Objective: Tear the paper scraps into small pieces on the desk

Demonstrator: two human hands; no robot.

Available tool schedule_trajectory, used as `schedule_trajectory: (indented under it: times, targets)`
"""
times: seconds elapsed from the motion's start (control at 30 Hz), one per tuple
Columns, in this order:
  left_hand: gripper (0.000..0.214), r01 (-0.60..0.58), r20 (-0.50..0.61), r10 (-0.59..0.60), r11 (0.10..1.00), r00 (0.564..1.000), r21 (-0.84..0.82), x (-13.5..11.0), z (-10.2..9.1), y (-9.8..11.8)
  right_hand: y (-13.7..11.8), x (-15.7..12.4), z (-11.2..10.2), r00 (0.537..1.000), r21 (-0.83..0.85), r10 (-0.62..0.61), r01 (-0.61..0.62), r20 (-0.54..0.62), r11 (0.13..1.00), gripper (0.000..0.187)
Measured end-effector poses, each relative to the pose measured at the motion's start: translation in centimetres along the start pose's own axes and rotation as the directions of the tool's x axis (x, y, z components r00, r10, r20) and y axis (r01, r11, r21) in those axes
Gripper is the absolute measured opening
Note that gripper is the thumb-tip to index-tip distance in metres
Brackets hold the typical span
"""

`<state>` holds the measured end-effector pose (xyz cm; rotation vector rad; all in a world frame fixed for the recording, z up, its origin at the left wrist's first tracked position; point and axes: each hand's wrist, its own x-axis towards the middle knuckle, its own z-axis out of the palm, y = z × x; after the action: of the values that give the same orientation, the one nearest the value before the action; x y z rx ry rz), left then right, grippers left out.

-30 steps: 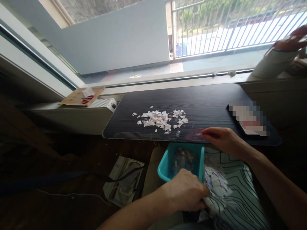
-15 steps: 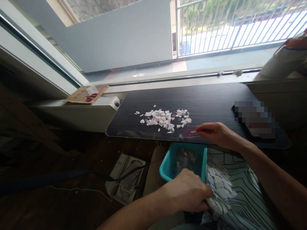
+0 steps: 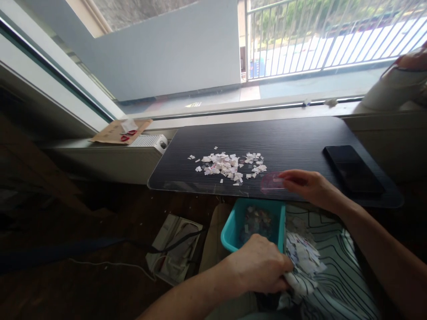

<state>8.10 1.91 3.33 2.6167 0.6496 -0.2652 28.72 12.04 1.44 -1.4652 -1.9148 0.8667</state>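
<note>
My right hand (image 3: 308, 186) is closed in a pinch on a translucent pink plastic piece (image 3: 271, 183), held over the near edge of the dark table. To its left lie many small white paper scraps (image 3: 222, 164) in a loose heap, with a smaller cluster (image 3: 255, 162) beside it. Below, my left hand (image 3: 263, 264) grips a bunched fold of striped cloth (image 3: 302, 284) at the near right corner of a turquoise bin (image 3: 228, 233). Small clear and pale bits (image 3: 256, 222) fill the bin's bottom. More paper scraps (image 3: 303, 253) rest on the cloth across the lap.
A black phone (image 3: 353, 169) lies on the table's right side (image 3: 293, 138). Red-handled scissors (image 3: 128, 135) sit on a brown envelope (image 3: 110, 131) on the left sill. An open box (image 3: 176, 249) with a strap and cord stands on the floor. A window runs behind.
My right hand and the pink plastic piece have shifted slightly right. A small clear scrap near the table's edge no longer shows at its spot. The left hand stays on the cloth.
</note>
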Motion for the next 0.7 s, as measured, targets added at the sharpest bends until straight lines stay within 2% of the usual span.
schedule_trajectory:
  times: [0.07,0.17,0.27,0.37,0.43,0.5,0.6,0.67,0.7]
  targets:
    - [0.02,-0.002,-0.012,0.002,1.0,1.0,-0.004,0.1,0.1,0.0,1.6,0.1,-0.6,0.983,-0.021,0.077,-0.081,-0.169,0.996,0.041]
    - [0.02,-0.007,-0.028,0.007,1.0,1.0,-0.008,0.2,0.2,-0.1,3.0,0.1,-1.5,0.964,-0.176,0.121,-0.165,-0.238,0.971,0.042]
    - [0.021,0.005,-0.045,-0.005,1.0,0.999,-0.009,0.2,0.4,-0.1,3.3,-0.7,-3.0,0.948,-0.363,0.068,-0.185,-0.312,0.913,0.042]
    - [0.022,0.016,-0.053,-0.017,1.0,0.998,-0.01,0.0,0.5,0.0,3.8,-2.0,-4.8,0.899,-0.537,-0.002,-0.259,-0.438,0.803,0.04]
    - [0.022,0.019,-0.051,-0.02,1.0,0.998,-0.011,-0.1,0.5,0.0,4.4,-2.7,-5.8,0.891,-0.602,0.038,-0.337,-0.452,0.724,0.039]
    - [0.023,0.02,-0.047,-0.021,1.0,0.999,-0.012,-0.1,0.4,0.0,4.6,-3.2,-6.4,0.892,-0.622,0.063,-0.361,-0.447,0.695,0.038]
    - [0.024,0.025,-0.037,-0.025,1.0,0.999,0.0,-0.1,0.3,0.0,3.8,-3.1,-6.1,0.882,-0.603,-0.018,-0.306,-0.47,0.737,0.035]
    - [0.023,0.029,-0.028,-0.029,1.0,0.999,0.006,0.0,0.3,0.0,2.7,-2.7,-5.1,0.895,-0.579,-0.066,-0.228,-0.441,0.782,0.036]
    - [0.021,0.031,-0.025,-0.031,1.0,0.999,0.005,0.0,0.3,0.0,2.1,-2.4,-4.3,0.915,-0.566,-0.058,-0.196,-0.399,0.801,0.037]
